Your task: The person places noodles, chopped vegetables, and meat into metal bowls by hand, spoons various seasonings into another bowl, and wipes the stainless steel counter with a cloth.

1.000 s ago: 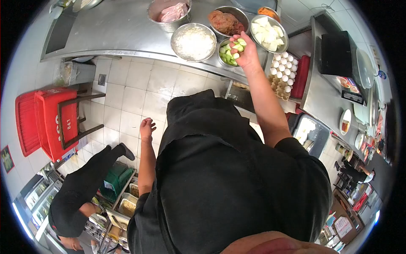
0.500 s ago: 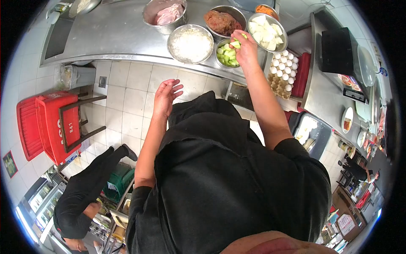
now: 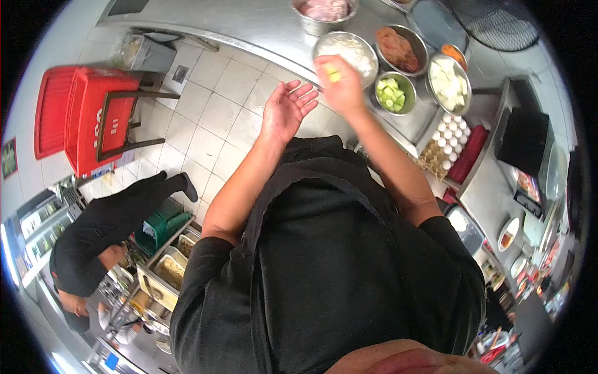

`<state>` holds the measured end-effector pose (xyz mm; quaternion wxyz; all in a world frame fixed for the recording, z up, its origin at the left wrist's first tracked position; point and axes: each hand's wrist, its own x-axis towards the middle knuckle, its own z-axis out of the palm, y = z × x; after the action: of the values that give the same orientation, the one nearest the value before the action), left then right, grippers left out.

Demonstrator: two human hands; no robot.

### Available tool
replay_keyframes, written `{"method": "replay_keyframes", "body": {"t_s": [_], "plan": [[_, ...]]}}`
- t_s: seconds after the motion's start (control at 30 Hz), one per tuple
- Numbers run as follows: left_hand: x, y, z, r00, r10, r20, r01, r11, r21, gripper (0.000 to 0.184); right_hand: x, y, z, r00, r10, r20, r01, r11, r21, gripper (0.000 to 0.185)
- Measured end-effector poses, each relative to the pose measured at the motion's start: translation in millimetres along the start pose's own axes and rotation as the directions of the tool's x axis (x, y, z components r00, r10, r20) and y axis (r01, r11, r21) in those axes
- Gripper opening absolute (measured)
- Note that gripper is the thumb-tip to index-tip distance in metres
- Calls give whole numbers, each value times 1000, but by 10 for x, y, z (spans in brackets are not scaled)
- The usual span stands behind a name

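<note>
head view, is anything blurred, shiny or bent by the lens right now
Head view: the bare right hand and the yellow-green chopped pieces in it are motion-blurred, the bare left hand crisper; same view, the grey metal counter shows soft sheen and a fisheye-curved front edge.

A steel desk stretches out beyond the right grip. Just past the grip sits a bowl of white food, with a pot of pink meat farther out. To the grip's right stand a bowl of green pieces and, beyond it, a bowl of reddish meat; farther right, a bowl of pale chunks and a bowl of orange food.
</note>
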<state>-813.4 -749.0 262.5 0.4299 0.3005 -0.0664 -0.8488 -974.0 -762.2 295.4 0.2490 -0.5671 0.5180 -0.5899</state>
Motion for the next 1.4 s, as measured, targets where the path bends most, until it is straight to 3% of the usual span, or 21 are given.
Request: {"method": "replay_keyframes", "body": {"t_s": [0.1,0.13,0.23,0.27,0.3,0.33,0.4,0.47,0.57,0.67,0.77,0.9,1.0,1.1,1.23,1.27,1.4], "plan": [[-92,303,56,997,59,-57,-71,967,-244,46,-121,-235,679,898,-207,388,338,889,-309,15],[-117,422,-25,996,70,-52,-81,960,-267,48,-161,-189,869,874,-231,428,386,865,-321,16],[-284,767,-388,982,136,-128,-169,940,-297,45,-123,-430,1360,813,-277,512,445,863,-240,18],[-317,828,-616,931,362,-50,-366,917,-160,36,-126,-566,1515,792,-296,535,451,873,-185,19],[-177,882,-982,931,364,11,-341,882,-326,28,-136,-648,1699,775,-359,521,489,862,-134,20],[-276,991,-996,913,408,-16,-391,861,-327,28,-144,-675,1874,754,-419,506,525,847,-81,22],[-613,1280,-803,902,377,-209,-423,867,-262,27,-256,-516,2252,743,-397,538,500,865,-52,26],[-505,1443,-1257,926,339,-164,-377,834,-403,39,-225,-682,2491,711,-437,551,522,853,3,27],[-670,1812,-1520,929,316,-192,-369,830,-418,29,-176,-850,2804,751,-365,550,366,924,114,23],[-922,2154,-1779,881,443,-166,-472,799,-372,22,-106,-777,3046,791,-252,558,264,963,60,22],[-1054,2409,-2207,850,495,-178,-525,774,-354,19,-33,-349,3184,795,-2,606,-22,999,33,26],[-1250,2765,-2572,801,494,-338,-593,731,-337,17,144,479,3128,774,120,621,-46,990,-134,29],[-1288,2992,-2966,752,509,-418,-649,679,-342,17,267,1246,3229,730,308,610,-158,945,-288,31],[-1365,3314,-3168,686,500,-528,-701,647,-299,17,517,1547,3565,595,448,667,-348,892,-289,32],[-1398,3829,-3368,608,511,-607,-775,549,-313,19,968,1461,4328,530,434,729,-358,893,-271,32],[-1425,3971,-3366,567,534,-627,-802,532,-272,20,1078,1432,4589,561,392,729,-309,916,-254,27],[-1512,4455,-3444,454,570,-685,-878,414,-238,20,1645,1564,5624,479,190,857,-27,979,-202,20]]}}
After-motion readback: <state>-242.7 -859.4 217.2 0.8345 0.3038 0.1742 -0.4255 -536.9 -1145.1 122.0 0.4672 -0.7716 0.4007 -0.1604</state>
